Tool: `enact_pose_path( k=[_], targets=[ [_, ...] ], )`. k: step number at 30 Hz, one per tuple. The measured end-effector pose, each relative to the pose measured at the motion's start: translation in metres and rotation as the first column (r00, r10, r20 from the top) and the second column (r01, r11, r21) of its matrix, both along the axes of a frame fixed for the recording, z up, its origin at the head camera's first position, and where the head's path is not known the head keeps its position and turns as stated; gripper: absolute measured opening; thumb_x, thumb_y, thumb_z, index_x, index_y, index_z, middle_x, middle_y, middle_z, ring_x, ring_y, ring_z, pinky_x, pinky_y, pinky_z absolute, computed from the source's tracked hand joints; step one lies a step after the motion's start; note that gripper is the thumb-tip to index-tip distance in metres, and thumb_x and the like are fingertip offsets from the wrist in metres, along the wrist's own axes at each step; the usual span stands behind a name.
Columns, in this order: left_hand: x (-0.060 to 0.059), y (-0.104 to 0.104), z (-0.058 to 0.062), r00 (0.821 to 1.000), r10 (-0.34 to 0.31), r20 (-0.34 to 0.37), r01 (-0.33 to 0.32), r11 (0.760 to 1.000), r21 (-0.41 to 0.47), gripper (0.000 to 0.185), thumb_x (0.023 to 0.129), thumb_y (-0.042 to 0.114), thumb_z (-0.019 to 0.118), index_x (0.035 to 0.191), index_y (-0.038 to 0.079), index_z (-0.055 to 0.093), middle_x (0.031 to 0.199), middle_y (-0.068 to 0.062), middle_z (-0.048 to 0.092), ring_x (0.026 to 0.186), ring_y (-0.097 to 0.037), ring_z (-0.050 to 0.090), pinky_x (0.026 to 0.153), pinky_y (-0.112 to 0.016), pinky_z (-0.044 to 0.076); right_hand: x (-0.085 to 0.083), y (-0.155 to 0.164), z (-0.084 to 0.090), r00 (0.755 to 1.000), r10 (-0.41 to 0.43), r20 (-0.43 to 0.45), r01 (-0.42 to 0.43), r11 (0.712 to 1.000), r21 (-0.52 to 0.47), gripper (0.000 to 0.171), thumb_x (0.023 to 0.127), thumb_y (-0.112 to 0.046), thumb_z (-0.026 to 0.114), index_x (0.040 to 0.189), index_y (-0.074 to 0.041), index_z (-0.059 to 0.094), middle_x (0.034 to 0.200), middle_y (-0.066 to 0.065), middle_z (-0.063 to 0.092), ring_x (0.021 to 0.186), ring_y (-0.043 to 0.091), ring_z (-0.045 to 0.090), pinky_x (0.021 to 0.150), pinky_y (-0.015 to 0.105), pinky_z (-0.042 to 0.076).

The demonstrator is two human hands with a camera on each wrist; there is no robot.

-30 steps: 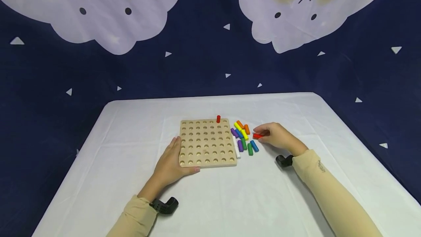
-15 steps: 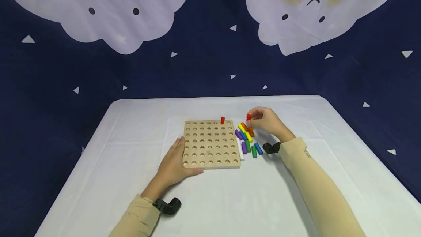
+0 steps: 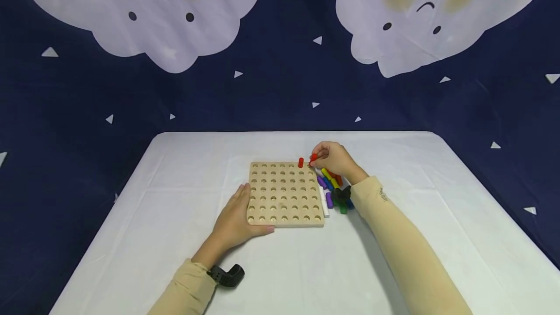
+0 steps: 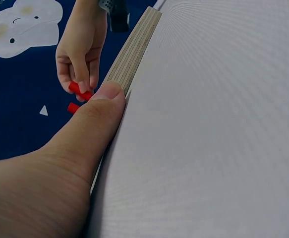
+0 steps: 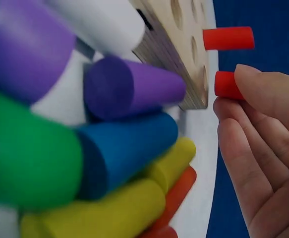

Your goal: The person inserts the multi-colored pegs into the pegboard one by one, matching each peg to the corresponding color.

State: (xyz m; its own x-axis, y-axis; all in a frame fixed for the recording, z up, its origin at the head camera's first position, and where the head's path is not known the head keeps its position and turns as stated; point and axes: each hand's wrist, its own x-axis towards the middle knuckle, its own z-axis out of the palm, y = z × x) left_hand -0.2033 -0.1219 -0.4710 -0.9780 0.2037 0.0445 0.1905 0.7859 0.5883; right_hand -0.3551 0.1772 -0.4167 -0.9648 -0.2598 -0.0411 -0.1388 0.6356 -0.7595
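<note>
Right hand (image 3: 336, 158) pinches red peg (image 5: 225, 85) between thumb and fingers just above pegboard (image 3: 288, 193)'s far right corner, left hand (image 3: 235, 220) bracing its near left corner, thumb apart from fingers; tilted pinch could miss corner hole (image 5: 204, 83).

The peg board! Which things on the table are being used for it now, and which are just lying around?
Being used, it seems:
board, touched by the left hand
held red peg, in the right hand
standing red peg, in the board

Just lying beside the board:
white pegs
purple pegs
blue pegs
yellow pegs
green pegs
orange pegs
</note>
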Motion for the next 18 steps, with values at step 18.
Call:
enact_pose_path(
  k=[18],
  targets=[
    [0.0009, -0.0004, 0.0023, 1.0, 0.003, -0.011, -0.003, 1.0, 0.004, 0.14, 0.06, 0.07, 0.083, 0.158, -0.001, 0.013, 0.165, -0.018, 0.016, 0.154, -0.032, 0.017, 0.123, -0.051, 0.024, 0.0023, -0.0103, 0.0002, 1.0, 0.016, -0.006, -0.015, 0.991, 0.137, 0.021, 0.082, -0.018, 0.082, 0.096, -0.013, 0.067, 0.101, 0.006, 0.069, 0.098, 0.023, 0.061, 0.09, 0.038, 0.052]
  ],
)
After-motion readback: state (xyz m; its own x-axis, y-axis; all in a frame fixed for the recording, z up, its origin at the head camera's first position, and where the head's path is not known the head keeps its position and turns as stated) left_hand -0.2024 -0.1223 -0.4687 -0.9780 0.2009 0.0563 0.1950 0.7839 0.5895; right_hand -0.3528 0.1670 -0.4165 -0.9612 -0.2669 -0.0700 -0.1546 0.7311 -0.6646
